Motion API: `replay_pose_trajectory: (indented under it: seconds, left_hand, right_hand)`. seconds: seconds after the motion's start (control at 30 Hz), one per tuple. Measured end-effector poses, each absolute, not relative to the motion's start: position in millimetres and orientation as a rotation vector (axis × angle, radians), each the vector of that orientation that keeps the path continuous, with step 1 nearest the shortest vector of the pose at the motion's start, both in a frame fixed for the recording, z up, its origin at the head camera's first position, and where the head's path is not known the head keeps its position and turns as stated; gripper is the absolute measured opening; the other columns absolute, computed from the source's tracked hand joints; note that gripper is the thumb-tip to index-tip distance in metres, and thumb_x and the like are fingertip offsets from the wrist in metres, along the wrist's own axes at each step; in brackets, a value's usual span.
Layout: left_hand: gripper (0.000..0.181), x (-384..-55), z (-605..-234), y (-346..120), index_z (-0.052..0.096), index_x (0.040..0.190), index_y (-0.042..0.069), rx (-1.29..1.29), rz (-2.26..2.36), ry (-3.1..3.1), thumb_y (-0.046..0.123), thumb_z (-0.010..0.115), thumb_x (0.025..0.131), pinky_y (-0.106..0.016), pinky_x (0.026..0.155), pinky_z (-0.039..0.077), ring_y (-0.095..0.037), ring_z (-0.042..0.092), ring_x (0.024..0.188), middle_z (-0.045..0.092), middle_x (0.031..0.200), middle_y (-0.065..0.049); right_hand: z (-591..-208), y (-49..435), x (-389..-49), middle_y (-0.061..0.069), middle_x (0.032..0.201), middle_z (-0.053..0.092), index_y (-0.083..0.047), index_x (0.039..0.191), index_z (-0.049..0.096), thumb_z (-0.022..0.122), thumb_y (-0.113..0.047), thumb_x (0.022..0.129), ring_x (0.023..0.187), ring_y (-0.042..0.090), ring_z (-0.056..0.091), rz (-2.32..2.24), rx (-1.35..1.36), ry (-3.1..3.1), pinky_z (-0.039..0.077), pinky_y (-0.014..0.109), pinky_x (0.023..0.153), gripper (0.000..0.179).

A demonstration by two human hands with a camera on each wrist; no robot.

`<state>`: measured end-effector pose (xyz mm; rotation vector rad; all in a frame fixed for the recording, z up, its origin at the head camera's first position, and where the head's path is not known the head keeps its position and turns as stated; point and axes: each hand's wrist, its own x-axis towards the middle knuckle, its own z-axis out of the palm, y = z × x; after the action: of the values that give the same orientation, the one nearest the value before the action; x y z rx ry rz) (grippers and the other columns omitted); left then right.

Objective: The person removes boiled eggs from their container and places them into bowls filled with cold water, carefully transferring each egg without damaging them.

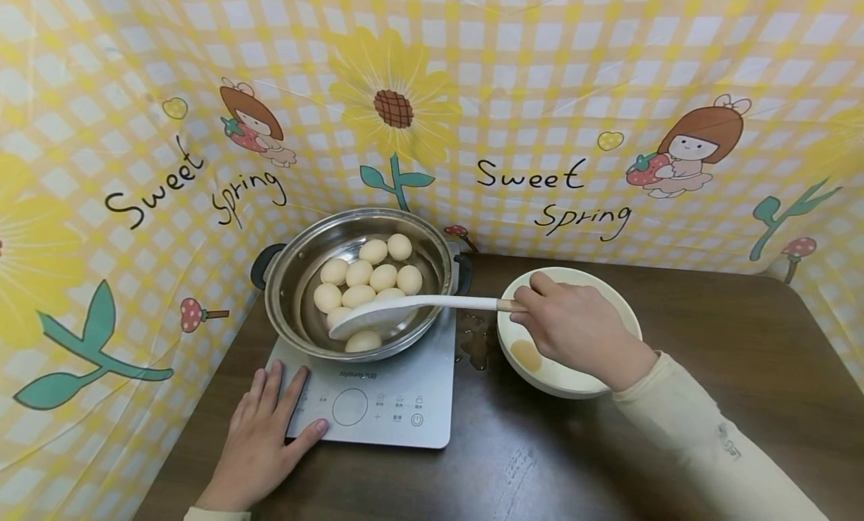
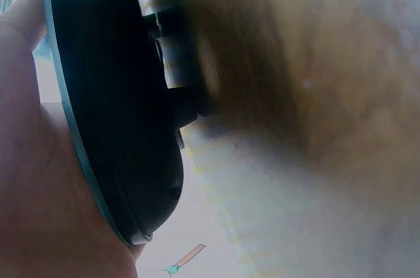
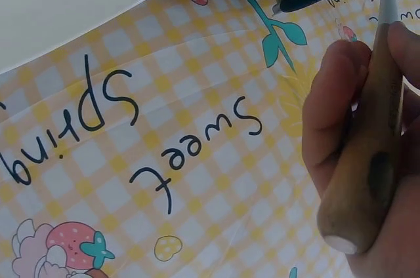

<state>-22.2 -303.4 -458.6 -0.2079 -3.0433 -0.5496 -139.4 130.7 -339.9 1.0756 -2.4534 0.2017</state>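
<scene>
My left hand lies with straight, spread fingers on the near left corner of a white induction cooker. In the left wrist view it is against the cooker's dark underside. On the cooker stands a steel pot with several pale eggs in it. My right hand grips the wooden handle of a white slotted spoon above a white bowl. The spoon's head reaches into the pot among the eggs. One brownish egg lies in the bowl, partly under the hand.
Black side handles stick out from the pot. Spilled liquid spots the brown table between cooker and bowl. A yellow checked cloth with printed flowers and figures hangs behind and at the sides.
</scene>
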Motion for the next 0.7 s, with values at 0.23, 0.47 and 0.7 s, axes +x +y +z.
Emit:
replay_pose_trajectory:
  seconds: [0.23,0.47,0.7]
  left_hand:
    - [0.084,-22.6,-458.6,-303.5,0.027,0.161,0.009,-0.204,-0.555,-3.059,0.055,0.060,0.098,-0.067,0.113,0.005,-0.046,-0.001,0.150,0.004,0.165,-0.028]
    - [0.084,-22.6,-454.5,-302.6,0.031,0.159,0.008,-0.189,-0.539,-3.072,0.055,0.062,0.096,-0.070,0.109,0.013,-0.046,-0.001,0.151,0.007,0.164,-0.030]
    - [0.085,-23.1,-454.7,-302.9,0.031,0.159,0.007,-0.182,-0.537,-3.085,0.057,0.061,0.096,-0.071,0.109,0.013,-0.047,0.000,0.150,0.006,0.164,-0.029]
  right_hand:
    - [-337.0,125.0,-138.5,0.001,0.071,0.045,-0.010,0.088,0.063,0.074,-0.023,0.092,0.048,0.018,0.045,0.153,1.087,-2.460,0.039,0.036,0.039,0.017]
    - [-328.9,117.8,-139.6,-0.002,0.065,0.044,-0.012,0.083,0.062,0.071,-0.023,0.094,0.045,0.016,0.041,0.127,1.097,-2.516,0.036,0.034,0.039,0.018]
    - [-324.1,112.9,-144.7,-0.006,0.057,0.036,-0.017,0.078,0.056,0.066,-0.027,0.099,0.043,0.012,0.033,0.154,1.103,-2.613,0.031,0.033,0.039,0.026]
